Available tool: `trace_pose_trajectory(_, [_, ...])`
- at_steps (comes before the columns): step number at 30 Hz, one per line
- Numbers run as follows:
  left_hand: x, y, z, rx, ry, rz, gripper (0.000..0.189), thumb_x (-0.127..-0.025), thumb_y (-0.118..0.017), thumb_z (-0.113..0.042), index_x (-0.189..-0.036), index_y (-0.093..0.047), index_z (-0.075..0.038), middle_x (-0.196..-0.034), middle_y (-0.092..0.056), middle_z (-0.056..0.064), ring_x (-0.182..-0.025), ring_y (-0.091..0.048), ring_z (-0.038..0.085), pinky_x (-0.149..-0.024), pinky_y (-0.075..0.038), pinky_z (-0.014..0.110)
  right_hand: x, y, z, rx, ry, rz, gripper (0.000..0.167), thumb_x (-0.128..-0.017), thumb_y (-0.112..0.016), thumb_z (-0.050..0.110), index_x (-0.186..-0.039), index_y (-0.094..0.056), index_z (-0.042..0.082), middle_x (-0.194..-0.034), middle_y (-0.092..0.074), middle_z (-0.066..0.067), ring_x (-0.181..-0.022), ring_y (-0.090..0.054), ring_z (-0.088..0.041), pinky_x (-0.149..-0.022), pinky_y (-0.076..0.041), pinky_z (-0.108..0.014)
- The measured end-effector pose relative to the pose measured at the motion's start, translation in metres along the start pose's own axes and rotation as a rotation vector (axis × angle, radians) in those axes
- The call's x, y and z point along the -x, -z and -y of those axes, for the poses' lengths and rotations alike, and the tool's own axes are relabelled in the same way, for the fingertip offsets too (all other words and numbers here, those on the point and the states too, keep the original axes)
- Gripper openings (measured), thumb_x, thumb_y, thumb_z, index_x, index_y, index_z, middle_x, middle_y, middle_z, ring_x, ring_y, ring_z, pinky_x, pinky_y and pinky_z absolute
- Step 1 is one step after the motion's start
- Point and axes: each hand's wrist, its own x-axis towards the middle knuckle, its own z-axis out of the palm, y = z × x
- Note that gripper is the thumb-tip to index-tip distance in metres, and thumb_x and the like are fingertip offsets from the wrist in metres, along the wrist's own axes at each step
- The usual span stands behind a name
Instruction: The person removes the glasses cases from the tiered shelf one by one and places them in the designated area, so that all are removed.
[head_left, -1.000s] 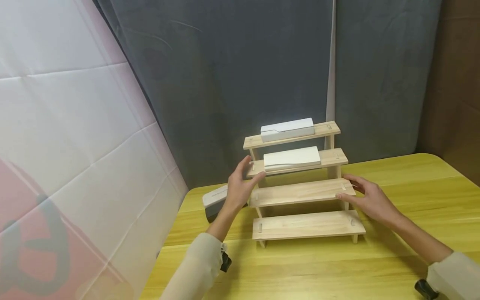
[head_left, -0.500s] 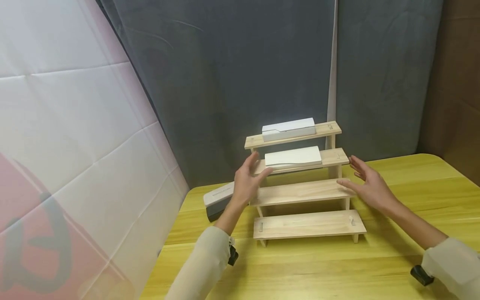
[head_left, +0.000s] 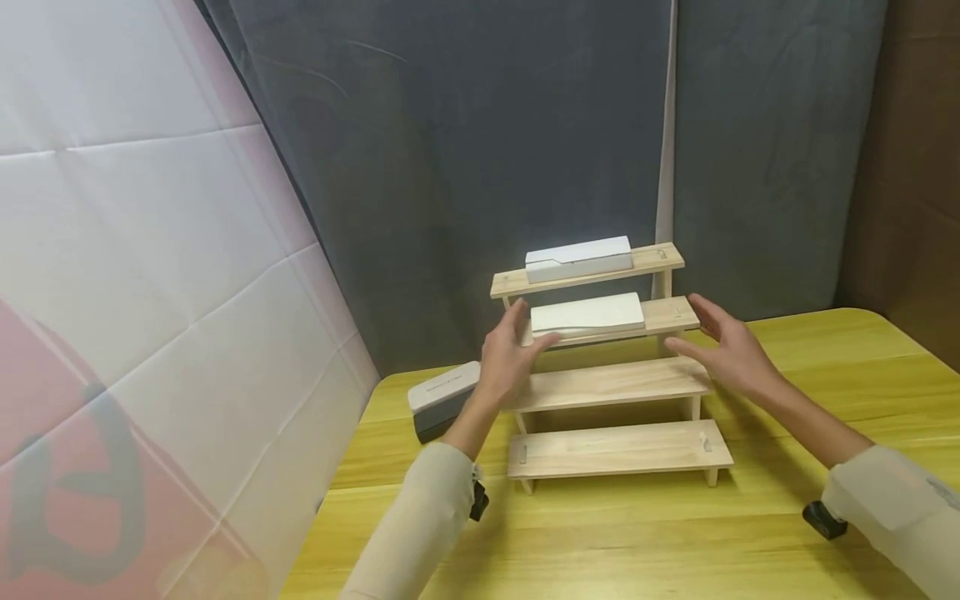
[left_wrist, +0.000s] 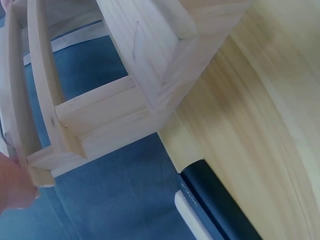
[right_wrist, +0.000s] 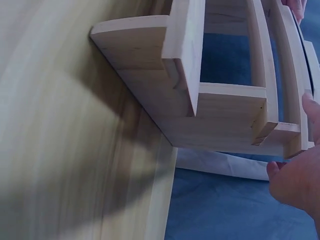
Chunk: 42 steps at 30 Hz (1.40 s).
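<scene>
A pale wooden four-step shelf (head_left: 611,385) stands on the yellow table (head_left: 645,542). One white box (head_left: 577,258) lies on its top step and another white box (head_left: 587,314) on the second step. My left hand (head_left: 517,343) is at the left end of the second step, fingers spread, thumb by the box's front corner. My right hand (head_left: 714,337) hovers at that step's right end, fingers straight. Neither hand holds anything. The right wrist view shows the shelf's side frame (right_wrist: 225,115) with my fingers (right_wrist: 300,182) beside it.
A grey and white box (head_left: 444,400) lies on the table left of the shelf, also seen as a dark box (left_wrist: 216,206) in the left wrist view. A grey curtain (head_left: 465,150) hangs close behind, and a white and pink sheet (head_left: 135,292) borders the left.
Both hands have risen from the ends of the third step to the ends of the second step. The shelf and boxes have stayed put.
</scene>
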Motion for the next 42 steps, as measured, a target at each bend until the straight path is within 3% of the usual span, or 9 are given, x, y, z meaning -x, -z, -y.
trace_pose_trajectory(10, [-0.003, -0.005, -0.005, -0.07, 0.046, 0.04, 0.095, -0.092, -0.084, -0.046, -0.165, -0.036, -0.009, -0.165, -0.044, 0.009, -0.151, -0.043, 0.029, -0.124, -0.034, 0.048, -0.012, -0.001, 0.005, 0.045, -0.003, 0.008, 0.096, -0.102, -0.074, 0.039, -0.168, -0.018, 0.0, -0.172, -0.019, -0.027, -0.151, -0.025, -0.058, -0.118, -0.031, -0.07])
trace_pose_trajectory(24, [-0.003, -0.007, -0.005, -0.103, 0.01, 0.037, 0.088, -0.094, -0.082, -0.039, -0.164, -0.038, -0.01, -0.161, -0.05, 0.013, -0.147, -0.048, 0.034, -0.121, -0.038, 0.054, -0.016, 0.003, 0.007, 0.066, -0.006, 0.002, 0.093, -0.101, -0.076, 0.038, -0.166, -0.024, -0.002, -0.169, -0.027, -0.029, -0.152, -0.027, -0.055, -0.117, -0.032, -0.071])
trace_pose_trajectory(29, [-0.001, -0.003, -0.005, -0.081, 0.004, 0.028, 0.086, -0.092, -0.085, -0.037, -0.162, -0.043, -0.011, -0.16, -0.051, 0.013, -0.146, -0.049, 0.033, -0.121, -0.038, 0.05, -0.014, 0.002, 0.008, 0.067, 0.002, -0.005, 0.091, -0.101, -0.077, 0.036, -0.165, -0.026, -0.004, -0.168, -0.028, -0.029, -0.15, -0.029, -0.056, -0.117, -0.033, -0.07])
trace_pose_trajectory(36, [0.002, 0.004, -0.001, -0.036, -0.014, 0.033, 0.084, -0.087, -0.09, -0.039, -0.156, -0.051, -0.013, -0.154, -0.058, 0.004, -0.141, -0.055, 0.021, -0.118, -0.043, 0.035, -0.015, 0.002, 0.006, 0.076, 0.004, 0.001, 0.091, -0.1, -0.077, 0.037, -0.165, -0.028, -0.003, -0.168, -0.029, -0.028, -0.15, -0.03, -0.055, -0.117, -0.032, -0.07])
trace_pose_trajectory(42, [-0.001, 0.008, -0.002, -0.064, -0.026, 0.07, 0.085, -0.087, -0.09, -0.04, -0.157, -0.05, -0.013, -0.155, -0.057, 0.002, -0.143, -0.054, 0.023, -0.119, -0.042, 0.038, -0.017, 0.003, 0.006, 0.083, -0.002, 0.015, 0.092, -0.1, -0.077, 0.039, -0.165, -0.027, -0.002, -0.169, -0.028, -0.027, -0.151, -0.029, -0.055, -0.118, -0.031, -0.07])
